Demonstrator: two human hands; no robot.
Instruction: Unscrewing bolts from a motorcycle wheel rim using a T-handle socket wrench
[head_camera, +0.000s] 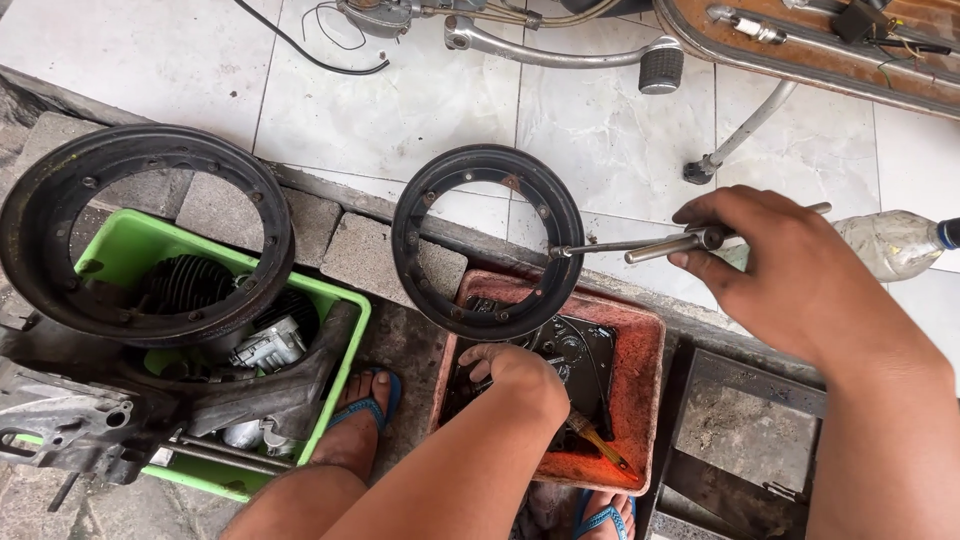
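A person is gripping a metal T-handle wrench (690, 240) in the right hand (790, 270), fingers closed around its bar, with the tool's tip meeting the right edge of a black wheel rim (425, 195). That rim is leaning upright against the far edge of a red tray (640, 370). The left hand (515, 375) is reaching into the tray, fingers curled down on dark engine parts (585, 355); whether it is clasping anything cannot be told. Left of the tray, a second black rim (40, 200) is resting over a green crate (130, 250).
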